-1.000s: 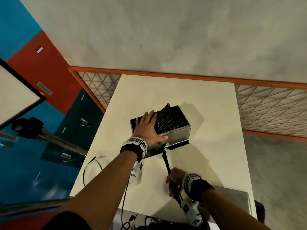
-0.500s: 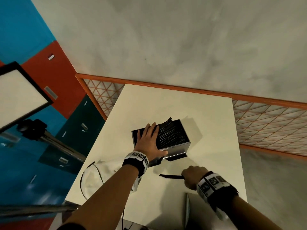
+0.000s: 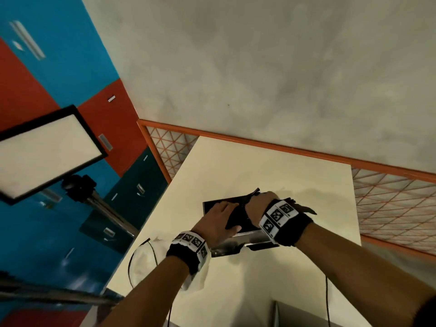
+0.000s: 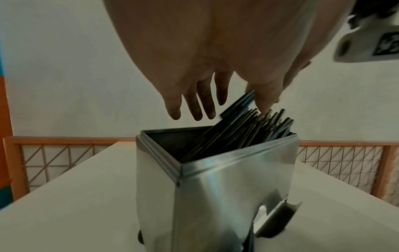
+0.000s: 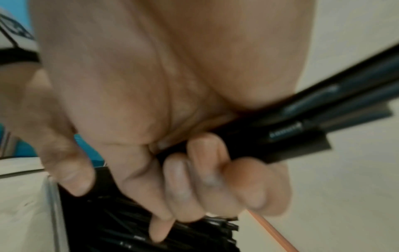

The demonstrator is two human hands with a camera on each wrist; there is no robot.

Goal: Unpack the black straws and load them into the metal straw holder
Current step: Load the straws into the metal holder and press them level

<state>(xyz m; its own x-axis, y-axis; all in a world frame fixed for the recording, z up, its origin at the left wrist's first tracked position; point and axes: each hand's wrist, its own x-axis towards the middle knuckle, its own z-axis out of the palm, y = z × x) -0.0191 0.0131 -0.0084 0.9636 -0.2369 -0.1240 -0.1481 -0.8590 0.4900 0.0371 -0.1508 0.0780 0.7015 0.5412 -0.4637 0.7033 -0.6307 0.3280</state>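
Right hand [image 3: 259, 205] sat directly over the open-topped rectangular steel straw holder [image 4: 233, 179], fingers curled round a small bundle of black plastic straws [image 5: 313, 117] lying roughly level across its rim, while left hand [image 3: 218, 223] rested flat, fingers straight, on the near-left edge.

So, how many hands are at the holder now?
2. The left hand, fingers straight, is over the holder; the right hand beside it grips a few straws above those already inside.

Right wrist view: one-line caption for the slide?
Right hand grips a bundle of black straws above the straw-filled metal holder.
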